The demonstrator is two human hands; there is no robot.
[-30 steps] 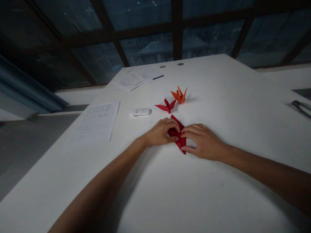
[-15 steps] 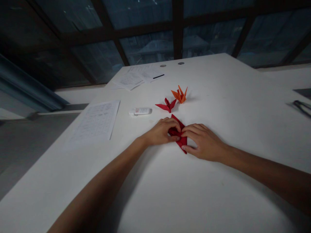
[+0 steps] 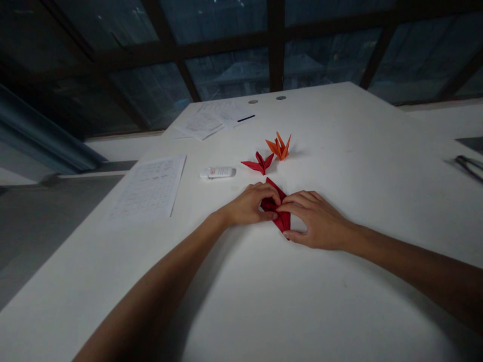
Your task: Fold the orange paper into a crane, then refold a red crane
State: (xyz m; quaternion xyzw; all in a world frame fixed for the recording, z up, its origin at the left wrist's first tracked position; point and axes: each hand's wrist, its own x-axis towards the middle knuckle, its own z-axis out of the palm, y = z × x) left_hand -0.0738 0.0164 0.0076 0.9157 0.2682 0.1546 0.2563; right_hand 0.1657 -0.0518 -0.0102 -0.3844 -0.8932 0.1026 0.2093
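A folded piece of red origami paper lies on the white table between my hands, its long pointed shape running from far left to near right. My left hand curls around its left side, with fingers and thumb gripping the edge. From the right, my right hand presses its fingertips on the middle of the paper, while the thumb touches the near tip. Parts of the folds are hidden under my fingers. Just beyond stand a red paper crane and an orange paper crane.
Left of the cranes lies a white glue bottle. A printed sheet rests near the table's left edge, and more papers with a dark pen lie at the back. A dark object shows at far right.
My right hand's fingertips have shifted slightly left across the red paper, and the right thumb sits close to its near tip. The left hand has barely moved.
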